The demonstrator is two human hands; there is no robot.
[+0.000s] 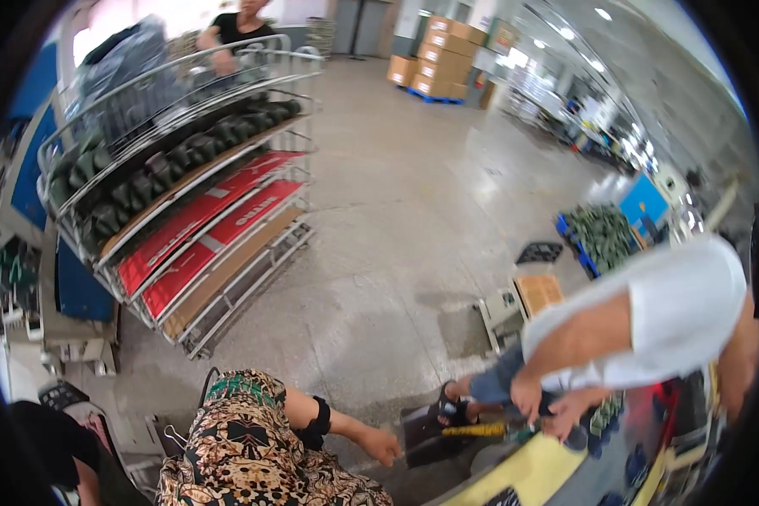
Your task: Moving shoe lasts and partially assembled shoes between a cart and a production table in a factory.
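Note:
Neither of my own hands shows in the head view. At the bottom a person in a patterned short-sleeved top point(244, 447) stretches an arm with a black elbow band to the right; that hand point(385, 447) is by a dark flat box point(422, 438). On the right a person in a white shirt point(675, 312) bends over with both hands point(548, 405) low, next to a yellow-handled tool point(472, 430) and dark shoe parts point(603, 413) on a yellow-edged worktable point(540, 472).
A wheeled wire rack point(185, 194) with dark green shoes, red sheets and cardboard stands at left. A third person stands behind it. Stacked cartons point(443, 55) on a blue pallet are far back. A blue crate of green items point(599, 236) is at right. Grey concrete floor point(396, 211) lies between.

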